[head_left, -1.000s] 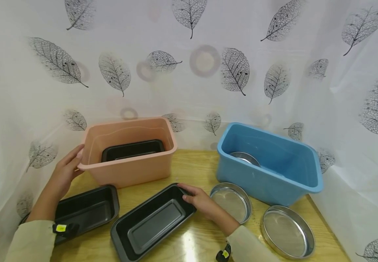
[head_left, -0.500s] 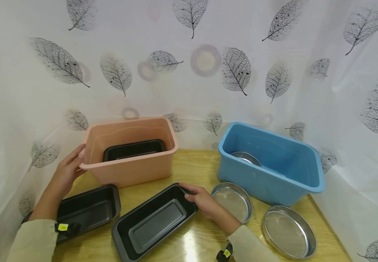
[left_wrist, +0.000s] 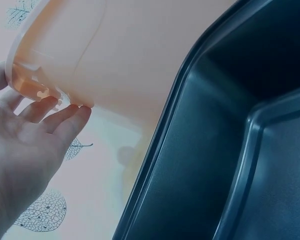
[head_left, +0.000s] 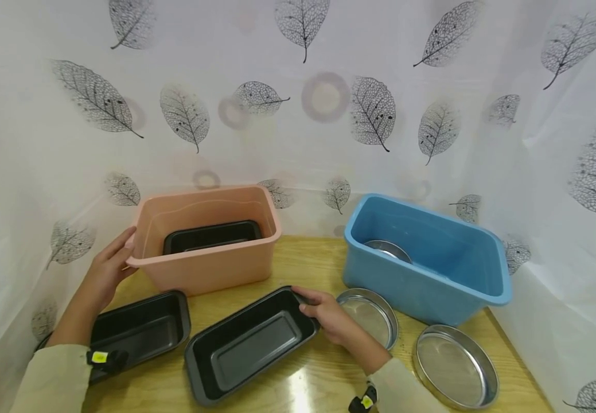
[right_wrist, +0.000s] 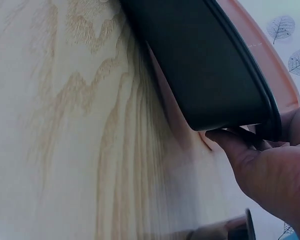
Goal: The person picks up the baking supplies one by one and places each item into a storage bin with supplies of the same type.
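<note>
My right hand [head_left: 331, 316] pinches the far right corner of a black loaf pan [head_left: 256, 344], thumb on one side of the rim and fingers on the other. The right wrist view shows that pan's dark outer side [right_wrist: 200, 65] tilted above the wood. My left hand [head_left: 105, 275] holds the left end of a pink plastic bin [head_left: 215, 272], fingers curled under its rim in the left wrist view. Inside the bin lies a second loaf pan [head_left: 212, 234]. Another loaf pan [head_left: 148, 327] rests on the table beneath my left forearm, partly hidden by it.
At the right stands a blue plastic bin [head_left: 406, 281] with a round metal pan [head_left: 388, 248] inside. Before it lie two more round pans, one [head_left: 367, 315] partly behind my right hand, the other [head_left: 455, 367] nearer the table's right edge. Leaf-printed white sheeting [head_left: 256, 34] surrounds the wooden table [head_left: 308, 258].
My right hand has shifted slightly right and up with the loaf pan, whose near end has risen into fuller view. The left hand stays at the pink bin's rim.
</note>
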`<state>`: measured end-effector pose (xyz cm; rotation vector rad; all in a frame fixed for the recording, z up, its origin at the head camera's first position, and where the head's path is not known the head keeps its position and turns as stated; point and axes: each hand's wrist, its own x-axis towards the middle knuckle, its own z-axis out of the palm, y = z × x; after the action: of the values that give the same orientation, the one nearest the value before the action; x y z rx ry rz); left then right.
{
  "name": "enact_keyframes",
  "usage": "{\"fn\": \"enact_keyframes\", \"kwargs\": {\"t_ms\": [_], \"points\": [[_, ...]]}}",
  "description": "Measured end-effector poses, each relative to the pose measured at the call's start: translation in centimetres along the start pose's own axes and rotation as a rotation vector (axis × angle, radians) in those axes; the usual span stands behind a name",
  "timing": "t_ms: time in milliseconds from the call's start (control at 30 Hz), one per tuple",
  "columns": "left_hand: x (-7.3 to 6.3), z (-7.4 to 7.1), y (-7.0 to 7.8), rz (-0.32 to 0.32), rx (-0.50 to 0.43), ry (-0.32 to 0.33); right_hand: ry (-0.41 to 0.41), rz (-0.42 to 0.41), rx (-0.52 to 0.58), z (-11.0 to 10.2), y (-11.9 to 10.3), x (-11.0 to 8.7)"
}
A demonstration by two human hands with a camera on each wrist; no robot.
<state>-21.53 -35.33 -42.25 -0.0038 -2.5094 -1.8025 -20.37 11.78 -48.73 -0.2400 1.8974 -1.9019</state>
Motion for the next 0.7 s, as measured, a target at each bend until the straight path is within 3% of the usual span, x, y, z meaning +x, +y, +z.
{"fn": "enact_keyframes", "kwargs": {"t_ms": [333, 700], "points": [[0.0, -0.1, -0.1, 0.015, -0.027, -0.005, 0.041, 0.008, 0.053, -0.6, -1.0, -0.9], [0.1, -0.1, -0.2, 0.001, -0.042, -0.006, 0.019, -0.037, 0.079, -0.7, -2.9, -1.5]]}}
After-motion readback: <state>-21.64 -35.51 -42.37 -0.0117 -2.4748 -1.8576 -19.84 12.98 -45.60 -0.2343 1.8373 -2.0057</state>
